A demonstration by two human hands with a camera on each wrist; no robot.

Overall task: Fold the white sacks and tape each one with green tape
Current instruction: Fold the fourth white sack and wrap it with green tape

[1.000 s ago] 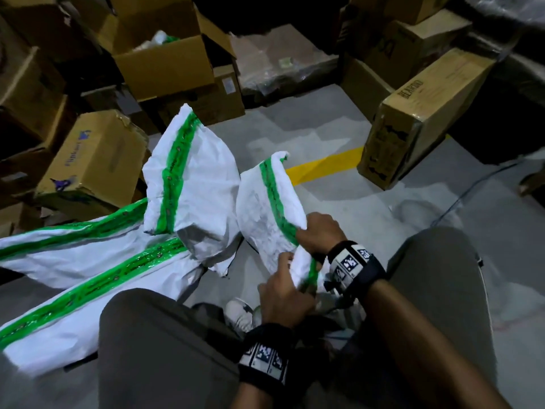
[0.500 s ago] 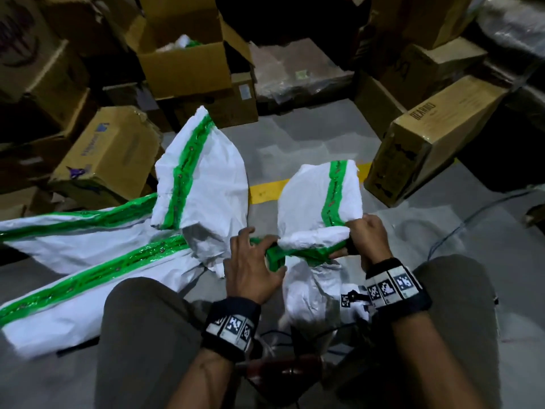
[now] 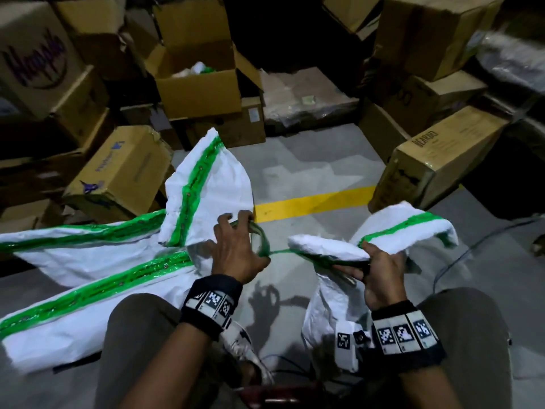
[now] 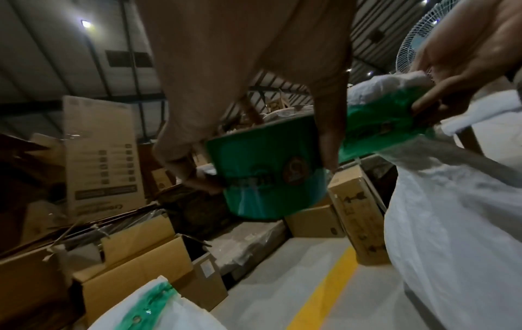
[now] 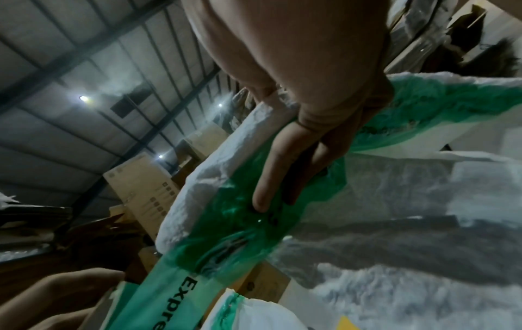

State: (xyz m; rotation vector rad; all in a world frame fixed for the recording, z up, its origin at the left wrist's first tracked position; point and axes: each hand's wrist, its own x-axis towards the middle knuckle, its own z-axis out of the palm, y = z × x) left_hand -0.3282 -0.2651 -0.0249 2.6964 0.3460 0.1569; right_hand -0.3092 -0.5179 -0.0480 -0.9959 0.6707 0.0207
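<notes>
I grip a folded white sack [image 3: 330, 250] in my right hand [image 3: 380, 270], held up over my right knee, and the rest of it hangs down. In the right wrist view my fingers [image 5: 293, 169] lie along the green tape [image 5: 226, 214] stuck on the fold. My left hand [image 3: 239, 246] holds the green tape roll [image 3: 259, 234], seen close up as the roll [image 4: 271, 169] in the left wrist view. A taut strip of tape [image 3: 280, 251] runs from the roll to the sack.
Taped white sacks [image 3: 88, 278] lie on the floor at left, one [image 3: 212, 184] propped upright. Cardboard boxes ring the space: an open one [image 3: 197, 90] at the back, one [image 3: 436, 163] at right. A yellow floor line [image 3: 312, 202] and a cable [image 3: 463, 258] lie ahead.
My hands have drawn apart: the left pulled the roll leftward, the right carried the sack rightward, and a longer strip of tape now spans the gap.
</notes>
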